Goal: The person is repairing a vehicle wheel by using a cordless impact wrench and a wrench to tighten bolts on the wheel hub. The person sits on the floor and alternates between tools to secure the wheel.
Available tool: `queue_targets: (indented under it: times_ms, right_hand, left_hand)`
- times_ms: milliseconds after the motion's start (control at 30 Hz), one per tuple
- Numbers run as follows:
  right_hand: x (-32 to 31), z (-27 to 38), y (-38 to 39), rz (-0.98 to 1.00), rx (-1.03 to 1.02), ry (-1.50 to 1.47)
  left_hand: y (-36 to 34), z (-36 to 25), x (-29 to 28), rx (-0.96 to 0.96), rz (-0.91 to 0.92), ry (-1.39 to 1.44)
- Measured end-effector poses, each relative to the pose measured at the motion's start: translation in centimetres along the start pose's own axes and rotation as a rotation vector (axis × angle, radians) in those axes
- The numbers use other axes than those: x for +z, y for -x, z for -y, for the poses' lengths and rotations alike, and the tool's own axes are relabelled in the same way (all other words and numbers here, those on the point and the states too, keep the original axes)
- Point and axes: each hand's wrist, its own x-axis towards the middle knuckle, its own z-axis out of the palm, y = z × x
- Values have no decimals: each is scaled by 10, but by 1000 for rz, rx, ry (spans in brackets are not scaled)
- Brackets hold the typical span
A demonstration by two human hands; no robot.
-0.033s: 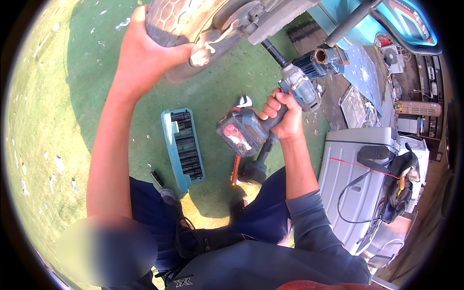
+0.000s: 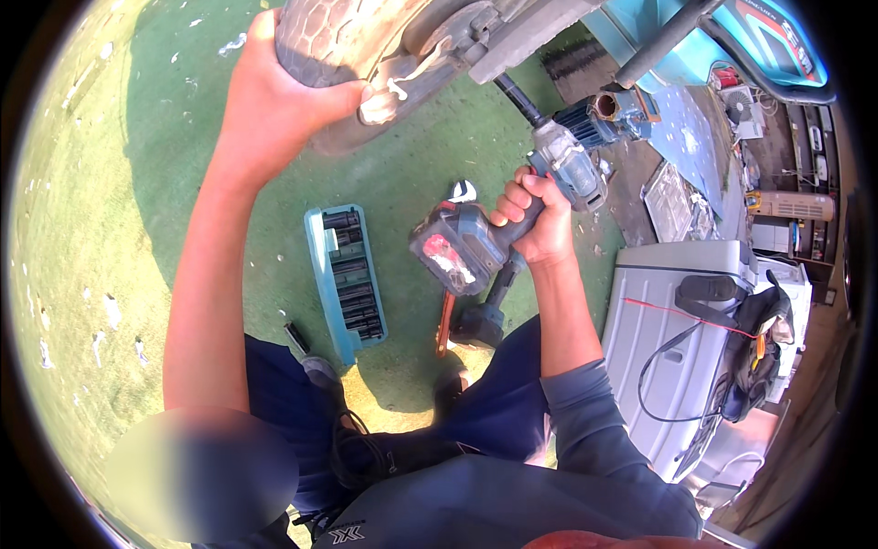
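My left hand grips the dirty tyre of a raised wheel at the top. My right hand is closed round the handle of a cordless impact wrench with a battery pack. Its long black socket points up toward the grey metal beside the wheel; whether it touches is unclear. Below lie a teal case of black sockets, a loose socket, a wrench with an orange handle and a second power tool, partly hidden.
Green flooring lies under my feet. At the upper right are a teal machine, a motor and scattered panels. A grey box with a dark bag and cables stands on the right, before cluttered shelving.
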Motion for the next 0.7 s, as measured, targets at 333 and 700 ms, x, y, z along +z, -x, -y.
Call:
queue_targets:
  times_ms: [333,700]
  right_hand:
    - [1,1,2,-9,18,-47]
    - [-7,1,1,58,17,-111]
  left_hand:
    - [4,-3,2,-3,-7,46]
    - [7,-8,5,-14,-36,41]
